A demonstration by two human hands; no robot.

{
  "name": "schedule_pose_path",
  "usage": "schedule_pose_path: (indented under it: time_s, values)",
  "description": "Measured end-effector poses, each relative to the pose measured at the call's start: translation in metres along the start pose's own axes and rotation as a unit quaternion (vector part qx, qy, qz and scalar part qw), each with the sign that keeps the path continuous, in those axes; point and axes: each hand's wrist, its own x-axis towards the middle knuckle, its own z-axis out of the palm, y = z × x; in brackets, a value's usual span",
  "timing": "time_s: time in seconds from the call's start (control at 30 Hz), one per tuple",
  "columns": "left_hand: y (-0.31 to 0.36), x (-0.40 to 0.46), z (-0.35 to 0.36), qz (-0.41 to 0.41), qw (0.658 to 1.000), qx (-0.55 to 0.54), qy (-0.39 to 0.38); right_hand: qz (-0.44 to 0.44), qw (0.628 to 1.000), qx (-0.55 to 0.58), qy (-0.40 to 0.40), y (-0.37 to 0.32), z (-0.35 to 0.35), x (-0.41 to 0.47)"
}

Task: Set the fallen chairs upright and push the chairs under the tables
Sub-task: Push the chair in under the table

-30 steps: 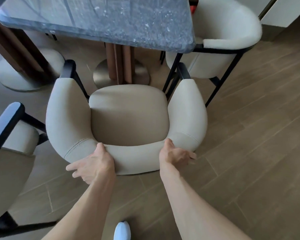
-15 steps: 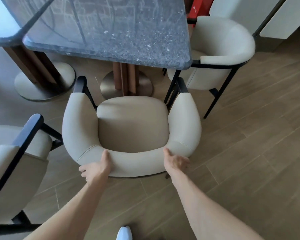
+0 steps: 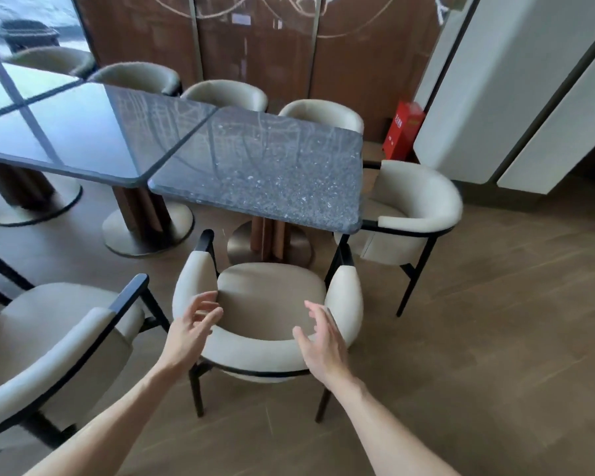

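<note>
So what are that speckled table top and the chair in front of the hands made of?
The table top looks like polished dark stone, maybe granite or terrazzo: grey with white flecks and glossy reflections. The chair seems padded, covered in smooth cream leather or imitation leather, with a visible seam; which of the two cannot be told. Its thin legs look like matte black metal.

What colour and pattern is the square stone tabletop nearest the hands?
Dark grey square stone tabletop with white speckles, head view.

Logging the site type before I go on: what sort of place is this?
Most likely a restaurant or café dining area. Dark stone-topped tables on pedestal bases stand pushed together in a row, matching cream armchairs ring them, and a red box, perhaps for fire equipment, stands by the wood-panelled wall.
</note>
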Motion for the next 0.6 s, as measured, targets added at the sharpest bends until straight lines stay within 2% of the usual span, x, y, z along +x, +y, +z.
schedule_pose_path:
  time_s: [0.07, 0.2, 0.4, 0.6]
  values:
    - [0.010, -0.008, -0.003, 0.043, 0.999, -0.018, 0.006, -0.048, 0.999, 0.002, 0.003, -0.020, -0.008, -0.001]
    - [0.019, -0.015, -0.012, 0.044, 0.997, -0.066, 0.019, -0.086, 0.996, 0.002, 0.011, -0.044, -0.016, 0.001]
    - [0.004, 0.015, -0.030, 0.031, 0.998, -0.055, 0.009, -0.082, 0.995, -0.047, 0.023, -0.052, -0.010, 0.013]
    - [-0.011, 0.077, -0.054, 0.005, 0.999, -0.040, -0.013, -0.025, 0.995, -0.087, 0.040, -0.062, 0.018, 0.049]
